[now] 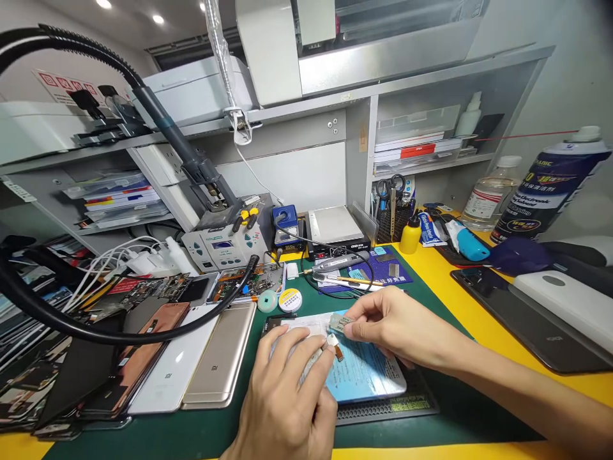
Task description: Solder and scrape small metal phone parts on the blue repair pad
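My right hand [383, 322] pinches a small flat grey plate with printed marks [339, 323] between thumb and fingers. Just below it, a small silvery part with an orange flex cable [339, 352] sits against the index fingertip of my left hand [292, 390]. The left fingers curl over a greyish piece that they mostly hide, so its kind cannot be made out. Both hands are above a light-blue printed box or pad [368, 370], which lies on a dark ridged mat [387, 409]. The plate and the silvery part are close together; whether they touch is unclear.
To the left lie a gold phone [223, 351], a white phone [170, 364] and stacked phone parts. A black hose [158, 335] arcs over them. Behind stand a soldering station [230, 239] and a soldering iron [340, 262]. A dark phone [517, 319] and spray can [550, 185] are right.
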Demonstrator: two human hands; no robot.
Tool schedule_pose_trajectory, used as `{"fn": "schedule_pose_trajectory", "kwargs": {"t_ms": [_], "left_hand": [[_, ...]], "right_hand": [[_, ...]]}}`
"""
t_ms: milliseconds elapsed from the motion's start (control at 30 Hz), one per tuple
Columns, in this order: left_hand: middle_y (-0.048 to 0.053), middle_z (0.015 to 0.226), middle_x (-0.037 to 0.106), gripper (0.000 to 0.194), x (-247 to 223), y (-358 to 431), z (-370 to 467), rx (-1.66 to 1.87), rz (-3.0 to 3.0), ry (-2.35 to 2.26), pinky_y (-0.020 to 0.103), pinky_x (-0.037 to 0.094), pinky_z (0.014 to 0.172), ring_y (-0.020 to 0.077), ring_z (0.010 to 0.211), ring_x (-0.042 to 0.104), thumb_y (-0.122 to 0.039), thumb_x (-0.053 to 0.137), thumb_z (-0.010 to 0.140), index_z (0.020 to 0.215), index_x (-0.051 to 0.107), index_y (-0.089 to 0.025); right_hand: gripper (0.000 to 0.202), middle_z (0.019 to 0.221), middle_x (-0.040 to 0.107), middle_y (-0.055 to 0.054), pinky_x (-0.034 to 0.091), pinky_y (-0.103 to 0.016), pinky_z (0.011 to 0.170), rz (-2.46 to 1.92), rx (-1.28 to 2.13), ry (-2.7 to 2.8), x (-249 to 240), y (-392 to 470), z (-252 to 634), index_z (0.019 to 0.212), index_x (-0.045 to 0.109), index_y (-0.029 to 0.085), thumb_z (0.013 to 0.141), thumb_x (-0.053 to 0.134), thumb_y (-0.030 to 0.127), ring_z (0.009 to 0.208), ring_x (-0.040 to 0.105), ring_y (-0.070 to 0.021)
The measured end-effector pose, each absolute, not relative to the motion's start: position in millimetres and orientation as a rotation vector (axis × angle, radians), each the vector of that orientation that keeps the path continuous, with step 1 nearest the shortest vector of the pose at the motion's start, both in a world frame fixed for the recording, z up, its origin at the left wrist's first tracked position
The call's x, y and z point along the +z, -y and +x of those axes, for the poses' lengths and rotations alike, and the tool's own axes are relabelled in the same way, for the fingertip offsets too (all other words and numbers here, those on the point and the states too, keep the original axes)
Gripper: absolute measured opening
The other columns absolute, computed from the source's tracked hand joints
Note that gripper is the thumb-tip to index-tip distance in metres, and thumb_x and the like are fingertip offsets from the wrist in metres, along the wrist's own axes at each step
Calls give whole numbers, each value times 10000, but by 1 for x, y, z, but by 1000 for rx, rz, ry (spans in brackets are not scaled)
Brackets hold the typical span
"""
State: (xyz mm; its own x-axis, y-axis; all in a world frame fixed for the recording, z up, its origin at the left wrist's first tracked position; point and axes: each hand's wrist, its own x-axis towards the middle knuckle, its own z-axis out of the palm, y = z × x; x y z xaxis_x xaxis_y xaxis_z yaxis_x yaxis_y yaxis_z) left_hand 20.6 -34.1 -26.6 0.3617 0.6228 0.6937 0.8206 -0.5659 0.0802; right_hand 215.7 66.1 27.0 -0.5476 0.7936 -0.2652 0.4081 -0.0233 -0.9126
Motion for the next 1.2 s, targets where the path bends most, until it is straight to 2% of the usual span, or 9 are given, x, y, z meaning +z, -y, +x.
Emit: {"fn": "schedule_pose_trajectory", "kwargs": {"t_ms": [200,467,567,700,833,1200], "left_hand": [[122,1050,683,363,-22,34,23,-1139,-2324,1300,524,474,937,279,1020,587,-3,584,773,1100,662,-141],[91,888,630,161,-5,33,22,-1191,-2247,1323,418,499,783,227,866,568,-49,589,847,978,610,-140],[80,861,623,164,7,32,23,-1122,-2211,1251,435,495,806,224,851,561,-50,635,838,973,621,-141],[72,888,618,277,16,28,25,-984,-2184,1109,482,497,891,229,895,572,-58,678,815,1069,652,-164],[75,916,635,280,19,22,28,-866,-2174,1018,519,496,939,230,913,579,-76,677,819,1079,673,-181],[99,946,632,222,22,19,32,-758,-2156,918,548,503,932,262,968,568,-82,693,808,1017,691,-156]], "right_hand": [[171,425,495,66,278,-171,299,-1153,1675,1886,24,-71,223,744,713,158,773,700,325,335,350,-65],[142,446,520,65,251,-168,311,-1005,1900,1748,30,-75,228,706,727,130,709,763,267,351,354,-47],[144,533,592,48,256,-158,304,-965,2037,1667,32,-74,230,752,728,121,697,775,245,351,331,-27],[248,690,670,16,265,-144,306,-907,2148,1588,32,-75,232,909,733,126,689,788,226,372,369,-15],[269,696,673,6,276,-139,305,-865,2182,1569,29,-75,233,930,734,111,690,793,218,376,390,-16],[293,718,698,-25,323,-142,305,-820,2200,1555,27,-75,232,978,677,92,711,762,177,375,417,-29]]}}
